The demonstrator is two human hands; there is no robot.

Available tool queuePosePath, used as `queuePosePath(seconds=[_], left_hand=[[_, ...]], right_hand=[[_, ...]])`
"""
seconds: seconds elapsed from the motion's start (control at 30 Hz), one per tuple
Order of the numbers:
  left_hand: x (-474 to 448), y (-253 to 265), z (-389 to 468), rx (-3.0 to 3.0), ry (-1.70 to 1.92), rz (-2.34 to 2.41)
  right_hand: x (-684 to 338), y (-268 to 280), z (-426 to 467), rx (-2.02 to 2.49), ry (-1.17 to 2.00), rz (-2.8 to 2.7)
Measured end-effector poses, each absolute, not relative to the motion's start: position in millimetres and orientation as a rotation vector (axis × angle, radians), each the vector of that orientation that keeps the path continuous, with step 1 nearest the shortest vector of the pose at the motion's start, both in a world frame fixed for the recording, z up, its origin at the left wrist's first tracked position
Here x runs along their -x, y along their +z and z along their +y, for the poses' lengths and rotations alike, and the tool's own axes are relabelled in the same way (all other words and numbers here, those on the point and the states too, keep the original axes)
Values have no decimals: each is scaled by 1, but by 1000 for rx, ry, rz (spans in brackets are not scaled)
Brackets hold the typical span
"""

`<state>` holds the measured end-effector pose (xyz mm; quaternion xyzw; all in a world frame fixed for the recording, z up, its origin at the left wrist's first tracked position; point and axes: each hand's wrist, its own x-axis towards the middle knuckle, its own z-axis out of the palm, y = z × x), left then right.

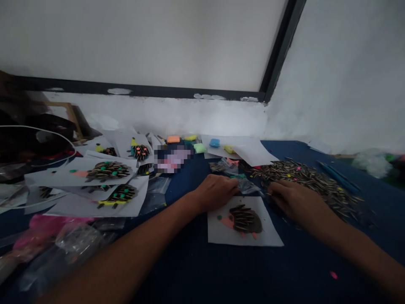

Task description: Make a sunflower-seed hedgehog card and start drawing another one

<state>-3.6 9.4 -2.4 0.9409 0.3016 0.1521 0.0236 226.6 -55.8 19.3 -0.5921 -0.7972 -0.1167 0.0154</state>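
A white sheet with a hedgehog picture (257, 223) lies in front of me. The hedgehog has a grey body, a pink snout with a green nose, pink feet, and dark striped sunflower seeds as spines on its left half. My left hand (217, 192) rests at the sheet's top left edge, fingers curled beside a clear plastic bag (247, 185) with something green by it; what they hold is hidden. At the left edge of the sunflower seed pile (311, 179), my right hand (292, 198) is closed with fingertips together. Blur hides whether a seed is between them.
Finished-looking hedgehog sheets (79, 164) are stacked at left, above crumpled plastic bags (76, 240). Orange (173, 139), green (200, 148) and blue clay packs (214, 142) lie by the wall. Blue pens or tools (340, 177) flank the seeds. A pink bit (333, 275) lies at front right.
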Motion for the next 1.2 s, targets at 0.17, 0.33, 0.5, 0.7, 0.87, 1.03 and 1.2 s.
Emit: queuePosePath(seconds=[0.17,0.33,0.5,0.7,0.87,1.03,1.2], left_hand=[[4,-2,9,-2912,477,942],[4,-3,10,-2911,474,935],[4,-2,10,-2910,481,927],[4,-1,9,-2908,454,943],[4,1,8,-2889,445,971],[7,3,7,-2882,476,950],[8,-2,10,-2991,472,824]], right_hand=[[-228,22,-57,1876,-486,-2395],[-227,26,-59,1728,-286,-2371],[-223,21,-60,1608,-203,-2587],[-235,20,-55,2047,-537,-2452],[-238,22,-54,1942,-546,-2440],[-236,21,-55,1882,-507,-2475],[-235,30,-58,2084,-432,-2347]])
